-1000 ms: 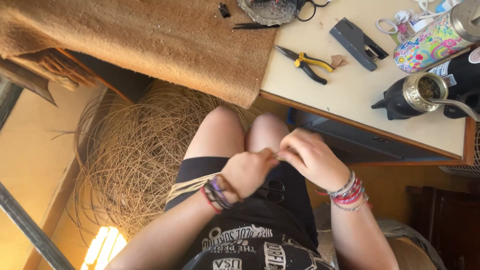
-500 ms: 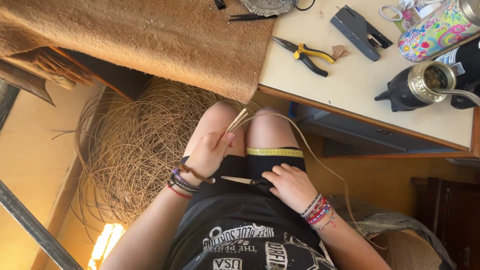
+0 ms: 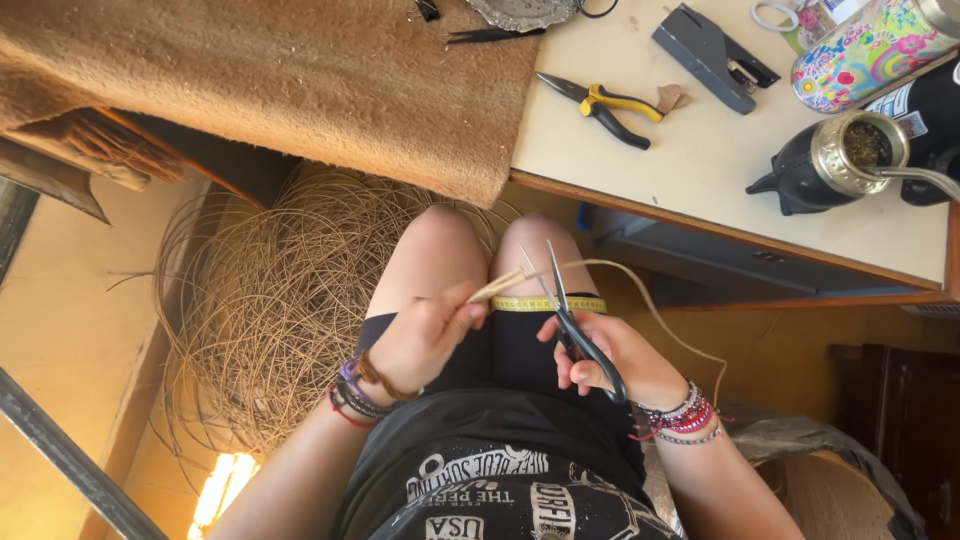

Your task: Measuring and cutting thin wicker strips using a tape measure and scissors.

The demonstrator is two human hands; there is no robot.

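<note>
Overlooking cream tabletop [image 3: 700, 180], brown mat [image 3: 300, 80]

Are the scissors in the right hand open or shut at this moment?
Open. The scissors in the right hand show two blades spread in a narrow V, tips apart, beside the fibre strand pinched by the left hand.

I see a cylindrical flower-patterned tin [image 3: 868, 50], pink, blue and yellow, lying beside the grey stapler [image 3: 712, 43], with a white-labelled dark bottle [image 3: 925, 100] below it.
</note>
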